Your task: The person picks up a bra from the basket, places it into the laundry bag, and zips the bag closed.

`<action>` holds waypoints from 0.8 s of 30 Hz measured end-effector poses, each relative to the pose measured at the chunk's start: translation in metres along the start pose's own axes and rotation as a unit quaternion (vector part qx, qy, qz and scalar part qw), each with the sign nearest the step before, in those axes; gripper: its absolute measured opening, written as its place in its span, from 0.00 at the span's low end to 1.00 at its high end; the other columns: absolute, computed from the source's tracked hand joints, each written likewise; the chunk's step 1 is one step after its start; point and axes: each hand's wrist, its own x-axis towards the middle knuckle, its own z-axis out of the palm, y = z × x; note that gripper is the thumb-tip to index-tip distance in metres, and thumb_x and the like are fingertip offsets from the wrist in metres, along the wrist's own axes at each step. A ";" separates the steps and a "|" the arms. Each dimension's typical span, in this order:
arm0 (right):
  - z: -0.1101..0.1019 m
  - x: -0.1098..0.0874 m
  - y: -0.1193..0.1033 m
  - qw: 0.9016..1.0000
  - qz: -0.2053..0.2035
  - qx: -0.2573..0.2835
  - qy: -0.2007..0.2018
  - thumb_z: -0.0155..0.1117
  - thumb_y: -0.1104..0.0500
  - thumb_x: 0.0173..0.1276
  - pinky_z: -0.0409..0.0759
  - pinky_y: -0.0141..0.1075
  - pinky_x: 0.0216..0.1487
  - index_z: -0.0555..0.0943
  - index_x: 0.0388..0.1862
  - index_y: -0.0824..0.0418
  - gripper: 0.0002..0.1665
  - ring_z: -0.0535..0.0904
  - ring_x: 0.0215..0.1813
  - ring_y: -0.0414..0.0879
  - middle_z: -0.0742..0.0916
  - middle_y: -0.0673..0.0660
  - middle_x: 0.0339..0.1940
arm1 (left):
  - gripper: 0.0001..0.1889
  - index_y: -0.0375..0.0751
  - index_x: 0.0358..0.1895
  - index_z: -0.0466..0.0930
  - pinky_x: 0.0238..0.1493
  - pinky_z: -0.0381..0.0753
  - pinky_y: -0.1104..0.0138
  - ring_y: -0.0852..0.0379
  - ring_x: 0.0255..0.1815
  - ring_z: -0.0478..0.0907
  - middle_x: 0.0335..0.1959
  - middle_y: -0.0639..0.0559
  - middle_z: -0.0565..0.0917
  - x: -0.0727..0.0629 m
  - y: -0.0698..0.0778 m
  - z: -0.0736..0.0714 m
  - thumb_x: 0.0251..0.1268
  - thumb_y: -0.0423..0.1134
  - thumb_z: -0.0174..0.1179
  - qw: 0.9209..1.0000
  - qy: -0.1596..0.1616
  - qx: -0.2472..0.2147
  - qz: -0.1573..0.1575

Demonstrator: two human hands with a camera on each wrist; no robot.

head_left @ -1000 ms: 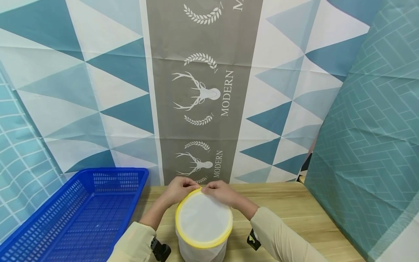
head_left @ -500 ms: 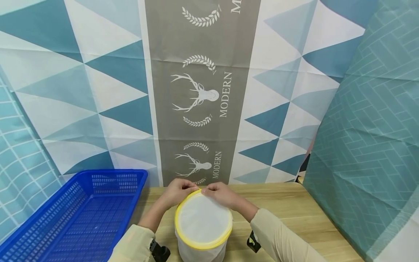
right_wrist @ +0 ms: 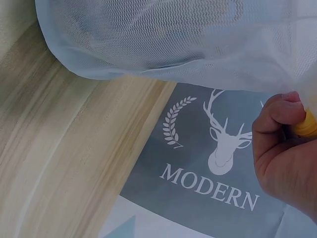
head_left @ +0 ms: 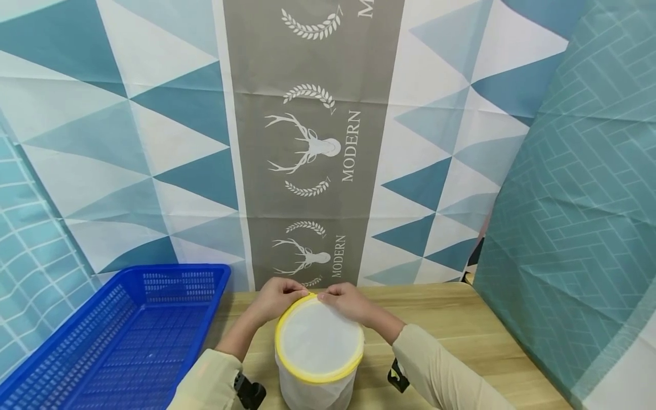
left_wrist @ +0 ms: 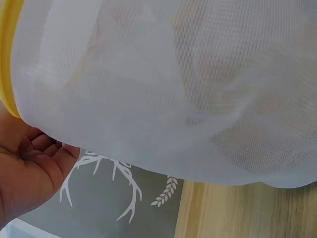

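A white mesh laundry bag (head_left: pixel 320 339), shaped like a drum, stands upright on the wooden table with its round top facing up. Yellow zipper edging (head_left: pixel 319 378) runs round that top. At the far side of the rim my left hand (head_left: pixel 277 297) pinches the edging between thumb and fingers. Just to its right, my right hand (head_left: pixel 348 303) grips the same edging, its thumb on top. The right wrist view shows curled fingers (right_wrist: pixel 285 116) around a yellow bit of rim. In the left wrist view the bag's mesh side (left_wrist: pixel 148 99) hides the left fingertips.
A blue plastic basket (head_left: pixel 205 336) with perforated walls sits left of the bag. The wooden table (head_left: pixel 435 319) extends to the right, up to a teal patterned cloth (head_left: pixel 579 228). A printed backdrop (head_left: pixel 318 188) hangs behind the table's far edge.
Both hands keep hold of the rim at the far side. Their fingertips are slightly farther apart now, and the head view has shifted a little.
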 end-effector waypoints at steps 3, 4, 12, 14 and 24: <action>-0.001 0.000 0.001 1.000 0.006 0.003 -0.003 0.53 0.51 0.71 0.78 0.33 0.24 0.84 0.40 0.65 0.19 0.76 0.22 0.38 0.84 0.55 0.29 | 0.09 0.38 0.36 0.86 0.28 0.77 0.68 0.61 0.27 0.77 0.31 0.49 0.85 0.000 0.000 0.000 0.63 0.38 0.59 1.000 -0.006 -0.005 0.000; -0.002 0.000 0.002 1.000 0.008 0.003 -0.005 0.53 0.51 0.71 0.78 0.33 0.25 0.84 0.41 0.64 0.19 0.76 0.22 0.38 0.84 0.55 0.29 | 0.09 0.38 0.36 0.86 0.29 0.77 0.68 0.61 0.27 0.77 0.31 0.49 0.85 -0.001 0.000 -0.001 0.63 0.38 0.59 1.000 -0.008 -0.006 0.001; -0.005 0.000 0.007 1.000 0.007 0.011 -0.013 0.53 0.51 0.72 0.81 0.35 0.27 0.83 0.45 0.64 0.19 0.79 0.24 0.39 0.86 0.56 0.34 | 0.08 0.37 0.37 0.86 0.29 0.77 0.69 0.61 0.28 0.77 0.32 0.48 0.85 -0.004 0.002 -0.002 0.63 0.37 0.59 1.000 -0.007 -0.011 -0.003; -0.005 -0.001 0.007 1.000 0.009 0.013 -0.012 0.53 0.51 0.72 0.81 0.34 0.27 0.83 0.44 0.64 0.19 0.79 0.24 0.39 0.85 0.56 0.34 | 0.08 0.37 0.36 0.86 0.29 0.77 0.69 0.61 0.27 0.77 0.32 0.48 0.85 -0.004 0.003 -0.002 0.63 0.37 0.59 1.000 -0.006 -0.009 -0.005; -0.006 0.005 -0.003 1.000 0.010 -0.008 -0.007 0.53 0.50 0.70 0.78 0.32 0.23 0.85 0.36 0.62 0.18 0.76 0.20 0.38 0.83 0.51 0.25 | 0.09 0.37 0.38 0.86 0.29 0.78 0.68 0.60 0.26 0.78 0.32 0.48 0.85 -0.001 0.007 0.000 0.65 0.38 0.58 1.000 -0.004 -0.022 -0.011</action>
